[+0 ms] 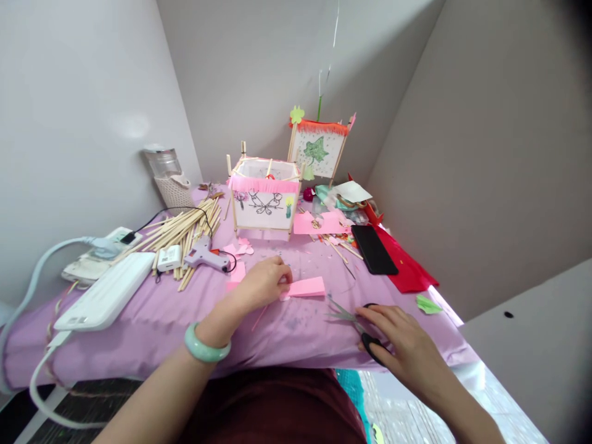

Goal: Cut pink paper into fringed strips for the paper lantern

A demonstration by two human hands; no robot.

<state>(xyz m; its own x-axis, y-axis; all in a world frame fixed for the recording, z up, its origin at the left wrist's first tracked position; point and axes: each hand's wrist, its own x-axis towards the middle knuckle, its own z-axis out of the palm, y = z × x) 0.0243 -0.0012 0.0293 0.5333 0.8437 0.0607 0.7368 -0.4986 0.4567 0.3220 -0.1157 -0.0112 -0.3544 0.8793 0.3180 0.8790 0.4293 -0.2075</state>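
Note:
My left hand (264, 282) is closed on a strip of pink paper (308, 287) low over the purple cloth, its fingers bent at the strip's left part. To the right, my right hand (395, 333) has its fingers and thumb at the black handles of a pair of scissors (345, 313). The blades are spread apart and point left, near the strip's right end but not touching it. Behind the hands stands a stick-framed paper lantern (265, 206) with birds drawn on its front and a pink fringe on top.
Wooden sticks (185, 231), a glue gun (206, 254) and a white power bank (106, 293) lie on the left. A black phone (374, 250) rests on red cloth (407, 265) at the right. Another lantern (319, 148) stands at the back; a bottle (169, 179) leans by the left wall.

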